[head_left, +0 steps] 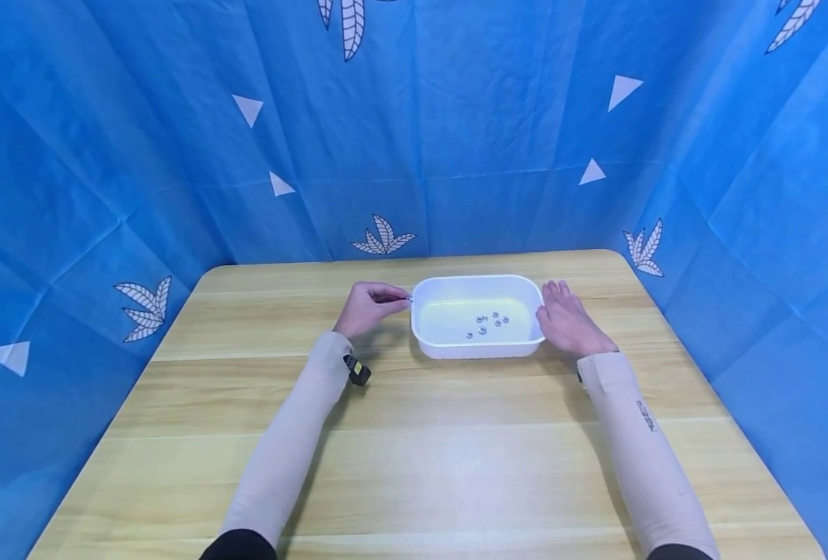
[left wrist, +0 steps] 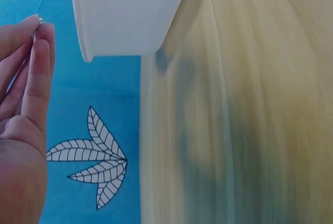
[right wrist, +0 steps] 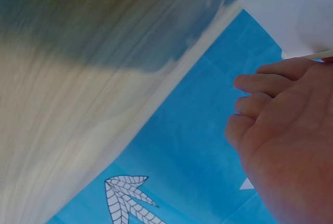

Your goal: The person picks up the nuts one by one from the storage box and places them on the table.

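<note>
A white plastic basin (head_left: pixel 476 348) stands near the back of the wooden table, with several small shiny silvery metal pieces (head_left: pixel 482 330) scattered on its bottom, towards its right half. My left hand (head_left: pixel 365 307) is beside the basin's left rim. Between thumb and fingertips it pinches a small silvery piece (left wrist: pixel 41 22), mostly hidden by the fingers. At the opposite end, my right hand (head_left: pixel 569 320) holds the basin's right rim. Seen from the right wrist, the fingers (right wrist: pixel 263 83) lie partly bent along the outside of the rim, and the thumb is mostly hidden.
The wooden table (head_left: pixel 441 459) stretches from the basin towards the viewer. Behind it and at both sides hangs a blue curtain (head_left: pixel 483 140) printed with white leaves and triangles. A black wrist device (head_left: pixel 357 370) is on the left sleeve.
</note>
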`<state>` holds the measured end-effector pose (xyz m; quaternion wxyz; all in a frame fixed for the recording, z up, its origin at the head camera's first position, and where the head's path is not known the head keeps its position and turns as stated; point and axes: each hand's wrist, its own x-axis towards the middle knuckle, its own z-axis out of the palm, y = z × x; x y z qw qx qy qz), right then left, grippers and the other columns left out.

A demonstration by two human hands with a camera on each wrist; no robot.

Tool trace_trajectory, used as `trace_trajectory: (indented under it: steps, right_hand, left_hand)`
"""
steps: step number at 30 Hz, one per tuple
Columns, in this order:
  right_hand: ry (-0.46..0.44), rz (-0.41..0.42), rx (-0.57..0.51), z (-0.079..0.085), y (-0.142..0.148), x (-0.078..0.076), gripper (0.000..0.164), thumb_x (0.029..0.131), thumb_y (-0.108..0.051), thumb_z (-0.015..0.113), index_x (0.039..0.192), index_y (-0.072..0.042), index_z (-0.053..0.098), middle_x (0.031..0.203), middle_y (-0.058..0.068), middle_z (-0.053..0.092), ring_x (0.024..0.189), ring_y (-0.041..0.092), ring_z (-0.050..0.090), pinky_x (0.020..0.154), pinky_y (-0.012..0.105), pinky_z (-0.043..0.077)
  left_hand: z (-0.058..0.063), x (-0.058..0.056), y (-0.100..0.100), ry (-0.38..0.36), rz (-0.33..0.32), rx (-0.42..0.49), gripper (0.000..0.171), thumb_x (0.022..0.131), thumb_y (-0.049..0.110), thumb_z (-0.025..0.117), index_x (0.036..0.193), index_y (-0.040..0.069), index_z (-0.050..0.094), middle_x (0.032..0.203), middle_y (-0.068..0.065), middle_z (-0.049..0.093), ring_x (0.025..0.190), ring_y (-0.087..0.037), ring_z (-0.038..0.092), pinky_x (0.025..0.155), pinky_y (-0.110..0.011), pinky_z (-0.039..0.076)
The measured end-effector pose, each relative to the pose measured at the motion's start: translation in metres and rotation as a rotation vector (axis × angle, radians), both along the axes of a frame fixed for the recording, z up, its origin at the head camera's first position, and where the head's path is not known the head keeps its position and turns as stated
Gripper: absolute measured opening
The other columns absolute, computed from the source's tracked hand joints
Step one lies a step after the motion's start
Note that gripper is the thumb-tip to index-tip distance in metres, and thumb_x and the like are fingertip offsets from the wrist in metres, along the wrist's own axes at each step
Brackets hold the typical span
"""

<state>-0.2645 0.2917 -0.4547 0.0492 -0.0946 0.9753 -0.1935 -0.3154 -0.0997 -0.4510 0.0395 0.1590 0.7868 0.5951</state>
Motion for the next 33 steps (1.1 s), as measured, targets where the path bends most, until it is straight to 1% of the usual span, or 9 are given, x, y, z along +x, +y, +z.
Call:
trace_trajectory:
  steps: [5,9,16,22,28,33]
  right_hand:
    - [0.01,0.001,0.009,-0.001,0.0,0.001,0.063,0.108,-0.022,0.02,0.155,0.019,0.014,0.166,0.039,0.011,0.156,0.056,0.004,0.129,0.065,0.006]
    - [0.002,-0.005,0.005,-0.001,0.0,0.001,0.064,0.108,-0.023,0.02,0.156,0.019,0.014,0.166,0.038,0.01,0.157,0.055,0.003,0.129,0.064,0.006]
    - [0.004,-0.003,-0.002,-0.001,0.0,0.001,0.063,0.108,-0.022,0.02,0.156,0.019,0.014,0.166,0.039,0.011,0.157,0.055,0.003,0.129,0.065,0.006]
    - [-0.002,-0.004,-0.004,-0.001,-0.001,0.001,0.063,0.108,-0.022,0.02,0.156,0.019,0.013,0.166,0.038,0.009,0.157,0.055,0.001,0.129,0.065,0.005]
    - [0.003,-0.004,-0.01,-0.001,-0.001,0.0,0.064,0.108,-0.022,0.02,0.155,0.019,0.013,0.166,0.039,0.01,0.157,0.055,0.001,0.129,0.065,0.005]
    - [0.001,-0.004,-0.008,-0.001,-0.001,0.0,0.063,0.108,-0.021,0.02,0.155,0.02,0.013,0.166,0.039,0.009,0.157,0.055,0.001,0.129,0.065,0.005]
  left_hand:
    - [-0.003,0.002,-0.008,-0.002,0.023,-0.006,0.025,0.085,0.021,0.086,0.105,0.008,0.08,0.106,-0.008,0.08,0.091,-0.01,0.075,0.084,-0.024,0.062]
    - [-0.006,0.004,-0.014,0.007,0.038,0.008,0.026,0.084,0.021,0.087,0.104,0.006,0.08,0.103,-0.007,0.081,0.09,-0.009,0.075,0.082,-0.023,0.062]
    - [-0.014,0.005,-0.026,0.001,0.076,0.038,0.028,0.084,0.022,0.087,0.105,0.005,0.08,0.102,-0.004,0.081,0.089,-0.009,0.076,0.084,-0.022,0.061]
    - [-0.021,0.006,-0.037,-0.011,0.094,0.062,0.03,0.084,0.021,0.087,0.107,0.004,0.078,0.103,-0.003,0.081,0.09,-0.009,0.076,0.087,-0.022,0.06]
    - [-0.026,0.008,-0.046,-0.009,0.126,0.04,0.029,0.084,0.023,0.087,0.106,0.005,0.079,0.101,-0.001,0.081,0.091,-0.008,0.075,0.087,-0.02,0.059]
    - [-0.029,0.007,-0.049,0.001,0.131,0.05,0.028,0.086,0.021,0.085,0.107,0.003,0.078,0.103,-0.004,0.081,0.092,-0.008,0.075,0.087,-0.02,0.059]
